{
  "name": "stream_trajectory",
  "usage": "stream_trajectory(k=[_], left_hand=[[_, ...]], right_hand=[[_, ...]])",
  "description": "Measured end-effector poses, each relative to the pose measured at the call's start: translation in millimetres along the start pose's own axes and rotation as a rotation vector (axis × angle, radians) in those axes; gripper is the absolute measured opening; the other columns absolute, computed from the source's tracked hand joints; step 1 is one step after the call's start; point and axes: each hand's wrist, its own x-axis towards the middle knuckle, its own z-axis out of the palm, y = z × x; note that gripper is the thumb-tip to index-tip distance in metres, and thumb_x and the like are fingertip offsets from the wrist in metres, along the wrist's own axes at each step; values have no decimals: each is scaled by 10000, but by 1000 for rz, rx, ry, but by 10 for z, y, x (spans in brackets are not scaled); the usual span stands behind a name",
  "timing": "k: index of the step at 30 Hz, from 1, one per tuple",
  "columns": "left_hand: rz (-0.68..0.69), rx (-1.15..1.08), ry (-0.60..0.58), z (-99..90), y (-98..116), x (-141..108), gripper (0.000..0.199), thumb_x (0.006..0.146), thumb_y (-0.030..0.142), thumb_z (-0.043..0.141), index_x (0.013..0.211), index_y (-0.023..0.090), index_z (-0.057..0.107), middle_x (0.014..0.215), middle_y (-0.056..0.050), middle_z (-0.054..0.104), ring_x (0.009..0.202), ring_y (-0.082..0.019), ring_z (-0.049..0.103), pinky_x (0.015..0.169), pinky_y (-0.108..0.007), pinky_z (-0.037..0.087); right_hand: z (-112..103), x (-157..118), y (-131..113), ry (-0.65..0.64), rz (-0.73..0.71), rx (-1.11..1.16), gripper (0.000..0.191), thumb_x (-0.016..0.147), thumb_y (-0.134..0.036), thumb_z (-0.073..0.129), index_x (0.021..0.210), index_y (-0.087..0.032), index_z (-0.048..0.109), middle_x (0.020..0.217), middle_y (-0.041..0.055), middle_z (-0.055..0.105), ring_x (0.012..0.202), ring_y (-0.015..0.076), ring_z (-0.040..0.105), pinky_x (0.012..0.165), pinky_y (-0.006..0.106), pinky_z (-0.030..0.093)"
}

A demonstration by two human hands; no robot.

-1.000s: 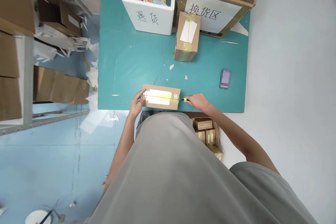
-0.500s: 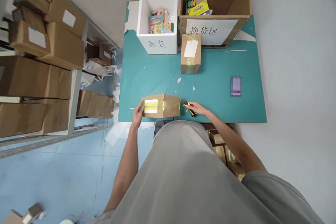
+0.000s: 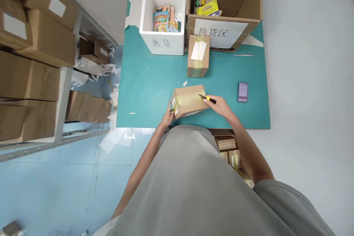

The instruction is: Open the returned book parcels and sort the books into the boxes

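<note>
A taped cardboard box lies at a slant near the front of the green table. My left hand grips its left end, with part of the fingers hidden behind the corner. In my right hand is a black and yellow utility knife. Its tip is over the tape near the right end of the box's upper face; whether the blade touches the tape, I cannot tell.
Behind stand a smaller taped box, a white foam box with booklets and a big open carton. A phone lies right. Shelves with cartons line the left; boxes sit below the table.
The box has moved right and away from me, and is turned so another taped face is up. My right hand has brought the knife from beside the box to over its tape.
</note>
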Motion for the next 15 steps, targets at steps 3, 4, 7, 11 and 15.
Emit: stream_trajectory(k=[3,4,7,11,15], left_hand=[[-40,-16,-61,283,269,57,874,908,453,677,1687,214,362,1461,-200,659,1165,-326,728,1124,-535,512],[2,-28,-29,308,390,58,825,919,460,669,1662,206,413,1474,-197,651,1194,-326,716,1121,-528,516],[195,-31,173,224,807,52,577,1022,492,524,1505,189,616,1475,-167,654,1339,-304,635,1178,-487,479],[241,-47,173,29,1255,102,406,983,462,619,1256,199,764,1289,-118,760,1194,-277,708,996,-413,601],[213,-45,168,-37,1352,192,277,856,347,745,1075,183,791,1103,-98,805,1046,-268,746,976,-428,607]], right_hand=[[-177,-76,-118,-25,24,-215,441,1059,-458,511,1366,-238,738,1475,53,696,1310,312,671,1092,403,518],[-189,-94,-142,-45,31,-270,439,1067,-436,498,1389,-242,725,1508,53,671,1317,307,665,1091,399,517],[-155,-126,-167,-67,41,-394,454,1093,-400,444,1445,-242,684,1553,72,630,1320,301,652,1069,395,521],[-117,-172,-235,-52,47,-533,479,1116,-424,393,1452,-232,675,1549,118,606,1231,316,667,1010,400,518],[-74,-296,-461,28,127,-694,534,1131,-473,342,1500,-230,641,1463,170,640,1102,332,689,933,404,499]])
